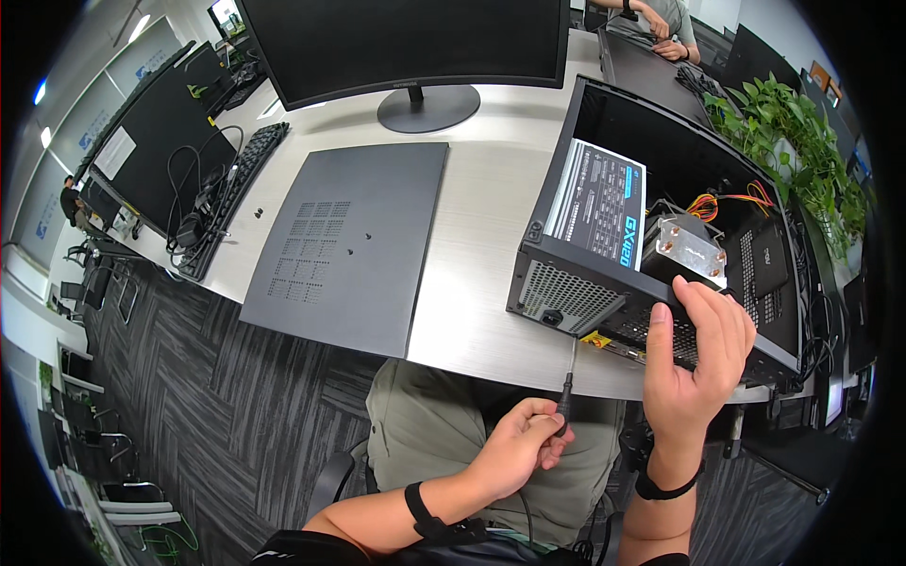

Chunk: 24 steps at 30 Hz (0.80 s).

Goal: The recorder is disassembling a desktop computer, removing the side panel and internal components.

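pale desk over dark striped carpet, black monitor behind, leafy plant at right.

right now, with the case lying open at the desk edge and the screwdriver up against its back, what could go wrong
The open computer case reaches the desk edge, steadied only by the right hand; a hard push might shift it. The left hand grips the screwdriver by just the fingers, so the tip could slip off the rear panel. The removed side panel overhangs the near desk edge and could be knocked to the floor.
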Motion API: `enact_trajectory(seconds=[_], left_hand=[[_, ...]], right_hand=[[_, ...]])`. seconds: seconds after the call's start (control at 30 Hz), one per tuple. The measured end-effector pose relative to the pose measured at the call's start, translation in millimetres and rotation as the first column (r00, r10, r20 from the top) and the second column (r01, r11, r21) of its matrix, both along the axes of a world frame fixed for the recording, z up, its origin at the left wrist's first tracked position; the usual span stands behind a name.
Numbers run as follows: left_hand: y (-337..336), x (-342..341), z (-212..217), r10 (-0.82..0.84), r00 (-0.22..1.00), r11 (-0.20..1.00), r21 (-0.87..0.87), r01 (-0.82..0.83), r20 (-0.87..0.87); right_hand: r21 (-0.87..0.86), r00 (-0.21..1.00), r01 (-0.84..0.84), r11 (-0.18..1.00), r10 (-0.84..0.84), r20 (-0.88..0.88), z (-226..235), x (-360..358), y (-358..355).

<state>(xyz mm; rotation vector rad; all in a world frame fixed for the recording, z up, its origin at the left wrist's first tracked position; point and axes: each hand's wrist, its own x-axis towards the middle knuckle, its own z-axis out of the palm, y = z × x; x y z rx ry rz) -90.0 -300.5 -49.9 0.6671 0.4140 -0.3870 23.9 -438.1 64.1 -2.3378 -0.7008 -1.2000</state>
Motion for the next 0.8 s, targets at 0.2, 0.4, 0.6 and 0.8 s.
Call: enact_trajectory(seconds=[0.2,0.4,0.6,0.8], left_hand=[[10.5,8.3,13.6,-0.018,1.000,0.979,0.202,0.023,-0.023],[2.6,10.4,8.9,-0.044,0.994,0.992,0.110,0.055,-0.100],[4.7,4.8,0.9,-0.094,0.995,0.990,-0.097,0.098,0.046],[10.1,8.0,6.5,-0.125,0.992,0.972,-0.202,0.122,-0.003]], right_hand=[[0.010,1.000,-0.009,1.000,0.009,0.012,-1.0,1.1,-1.8],[0.005,1.000,-0.008,1.000,0.008,0.016,-0.9,1.5,-2.6],[0.014,0.999,-0.021,1.000,0.020,0.026,-1.0,2.2,-2.6],[0.016,0.999,-0.012,1.000,0.011,0.032,-2.3,2.5,-3.1]])
